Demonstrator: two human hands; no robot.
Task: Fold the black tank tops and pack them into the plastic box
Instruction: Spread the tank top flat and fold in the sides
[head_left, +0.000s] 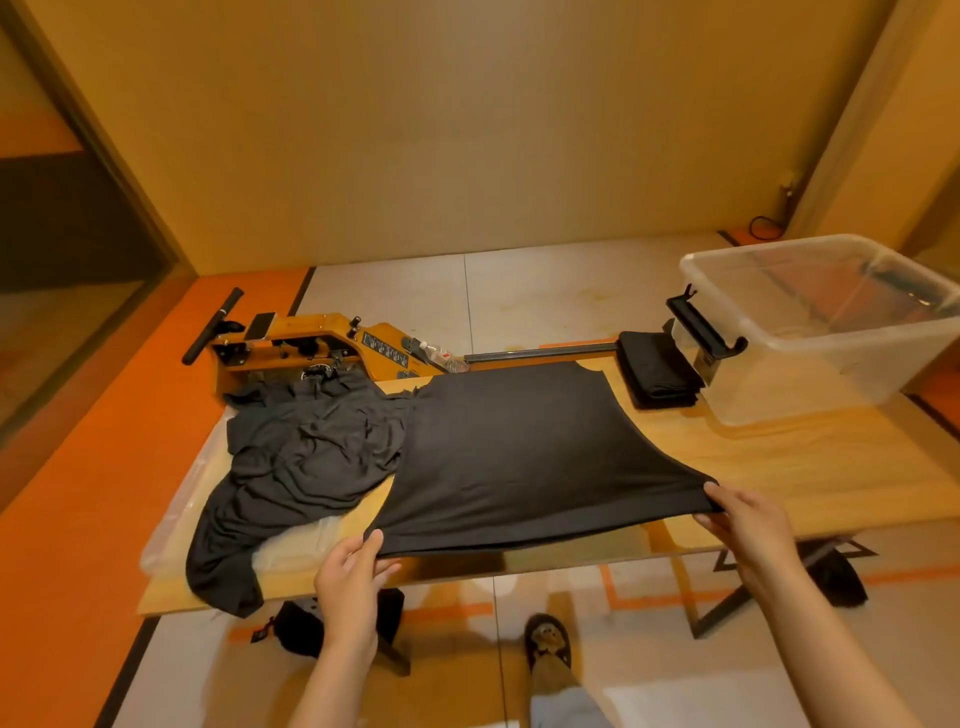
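Black jersey fabric covers most of the wooden worktop (810, 457). At far left, a crumpled heap of tank tops (301, 457) lies on a clear plastic sheet (171, 519), one end trailing over the near edge of the worktop. Behind the heap, on the floor, stands a yellow rowing machine (311, 348), its rail running rightward behind the worktop.

The left hand (353, 577) has its grip closed on the near left corner of the spread tank top (519, 447), thumb on top and fingers beneath. This garment lies flat at the centre of the worktop, overlapping the right side of the heap, with its near hem drawn taut along the worktop's front edge. The right hand (748, 525) has its grip pinched on the near right corner of the same hem.

Further right, towards the back, a folded stack of black tops (657, 371) rests on the worktop, just beside the plastic box (831, 332). The box is transparent, open-topped, with a black latch (701, 327) on its left end. It sits at the far right corner; no garments are visible inside it.
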